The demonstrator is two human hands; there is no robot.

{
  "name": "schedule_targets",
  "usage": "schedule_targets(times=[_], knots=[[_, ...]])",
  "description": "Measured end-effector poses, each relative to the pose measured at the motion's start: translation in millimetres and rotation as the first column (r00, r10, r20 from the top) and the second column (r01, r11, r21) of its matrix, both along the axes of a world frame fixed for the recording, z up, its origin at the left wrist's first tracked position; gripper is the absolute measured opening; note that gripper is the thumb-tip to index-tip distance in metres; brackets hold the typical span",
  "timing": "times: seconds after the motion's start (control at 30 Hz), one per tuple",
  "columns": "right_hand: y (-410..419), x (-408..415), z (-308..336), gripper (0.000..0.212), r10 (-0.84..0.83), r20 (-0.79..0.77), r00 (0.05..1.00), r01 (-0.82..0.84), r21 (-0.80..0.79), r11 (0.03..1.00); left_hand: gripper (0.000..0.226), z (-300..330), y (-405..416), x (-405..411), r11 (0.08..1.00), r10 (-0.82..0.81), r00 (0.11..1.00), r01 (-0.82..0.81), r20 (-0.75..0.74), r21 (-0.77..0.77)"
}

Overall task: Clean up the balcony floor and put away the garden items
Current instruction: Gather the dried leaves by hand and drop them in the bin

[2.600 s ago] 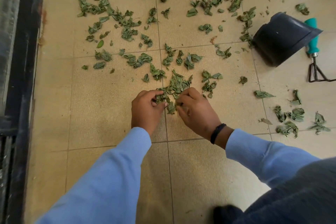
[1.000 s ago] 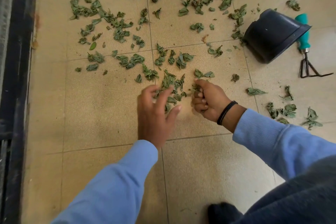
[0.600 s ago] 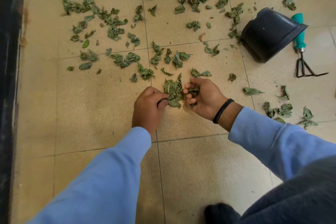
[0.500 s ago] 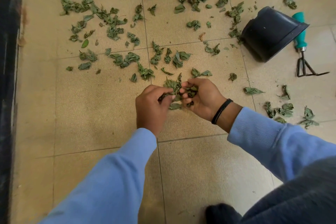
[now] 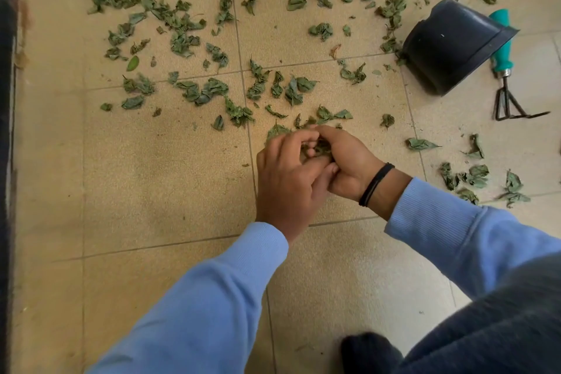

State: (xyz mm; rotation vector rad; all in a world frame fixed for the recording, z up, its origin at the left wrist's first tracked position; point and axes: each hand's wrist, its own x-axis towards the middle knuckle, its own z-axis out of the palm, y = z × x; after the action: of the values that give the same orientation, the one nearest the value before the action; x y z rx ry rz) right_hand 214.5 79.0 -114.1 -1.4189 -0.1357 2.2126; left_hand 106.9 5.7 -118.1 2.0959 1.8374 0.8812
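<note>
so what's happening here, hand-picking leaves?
Yes. A person crouched over the tiled floor gathers wilted leaves by hand. The right hand cups a small bunch of leaves, and the left hand is pressed against it, fingers curled at the bunch. Most of the scattered leaves are not yet picked up. A black pot lies tipped on its side at upper right, with a teal-handled hand rake on the floor just behind it, both untouched.

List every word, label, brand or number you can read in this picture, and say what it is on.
None: no readable text anywhere.
Black pot, lying on its side: only a small pale speck, no lettering.
Teal-handled hand rake: no marking visible.
Black wristband: plain.
</note>
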Motion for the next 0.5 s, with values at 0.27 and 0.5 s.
schedule_targets(times=[0.27, 0.5], knots=[[25.2, 25.3, 7.9, 0.038, -0.188, 0.136, 0.973, 0.186, 0.027, 0.982, 0.088, -24.9, 2.7, -50.2, 0.924, -0.110, 0.992, 0.081, -0.057, -0.373], [22.8, 26.1, 6.8, 0.040, -0.184, 0.125, 0.975, 0.182, 0.029, 0.983, 0.037, -29.3, 34.8, -58.1, 0.933, -0.157, 0.988, 0.151, 0.010, -0.325]])
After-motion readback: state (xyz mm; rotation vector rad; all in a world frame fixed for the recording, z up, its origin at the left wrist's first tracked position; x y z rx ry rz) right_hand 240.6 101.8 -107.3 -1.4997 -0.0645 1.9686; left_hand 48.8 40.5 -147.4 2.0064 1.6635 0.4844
